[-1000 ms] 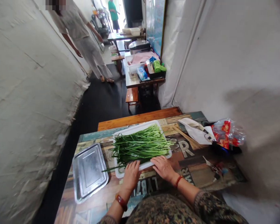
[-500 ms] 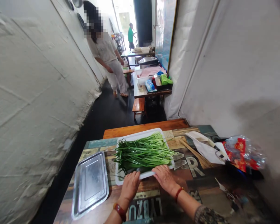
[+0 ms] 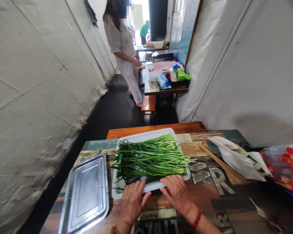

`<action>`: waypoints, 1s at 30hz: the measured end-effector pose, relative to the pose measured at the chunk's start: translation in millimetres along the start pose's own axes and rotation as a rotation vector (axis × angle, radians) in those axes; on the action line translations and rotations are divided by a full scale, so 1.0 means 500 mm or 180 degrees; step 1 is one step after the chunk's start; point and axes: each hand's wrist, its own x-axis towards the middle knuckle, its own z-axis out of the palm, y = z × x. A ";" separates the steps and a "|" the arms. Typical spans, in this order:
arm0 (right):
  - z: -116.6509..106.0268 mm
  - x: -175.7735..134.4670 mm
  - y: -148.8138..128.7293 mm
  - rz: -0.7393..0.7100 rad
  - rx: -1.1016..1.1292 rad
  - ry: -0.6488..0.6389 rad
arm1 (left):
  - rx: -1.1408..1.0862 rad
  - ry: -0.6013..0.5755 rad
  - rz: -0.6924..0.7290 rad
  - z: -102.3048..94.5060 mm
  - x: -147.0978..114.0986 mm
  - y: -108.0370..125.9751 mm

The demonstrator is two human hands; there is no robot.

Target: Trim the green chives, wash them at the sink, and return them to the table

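Observation:
A white rectangular tray (image 3: 136,136) sits on the printed table (image 3: 205,191) and carries a pile of long green chives (image 3: 150,157). My left hand (image 3: 132,201) rests flat on the tray's near rim, fingers spread, just below the chives. My right hand (image 3: 178,193) lies beside it on the same rim, fingers apart, a red bead bracelet on its wrist. Neither hand grips anything.
An empty steel tray (image 3: 86,195) lies left of the white one. Bamboo skewers (image 3: 219,165), a white bag (image 3: 236,157) and a red packet (image 3: 284,167) lie right. A person in white (image 3: 123,42) stands in the aisle by a far table (image 3: 158,87) with a bench (image 3: 149,103).
The view has shifted and drawn closer to the table. My hands stay on the tray's near rim. The person in white has walked nearer along the aisle.

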 end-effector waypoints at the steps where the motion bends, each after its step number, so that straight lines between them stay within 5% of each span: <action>1: 0.004 -0.001 0.001 -0.0015 -0.0044 0.0049 | 0.0030 0.0114 0.0023 0.007 -0.004 -0.001; 12: 0.041 -0.016 0.029 -0.0434 -0.0733 0.0543 | 0.0517 0.0728 -0.0035 0.046 -0.011 0.016; 19: 0.054 -0.051 0.026 -0.0573 -0.1145 0.0832 | 0.0584 0.1008 -0.0139 0.033 -0.025 0.054; 30: 0.050 -0.233 0.010 -0.0900 -0.0687 0.1174 | 0.0277 0.1387 -0.0213 0.057 -0.108 0.135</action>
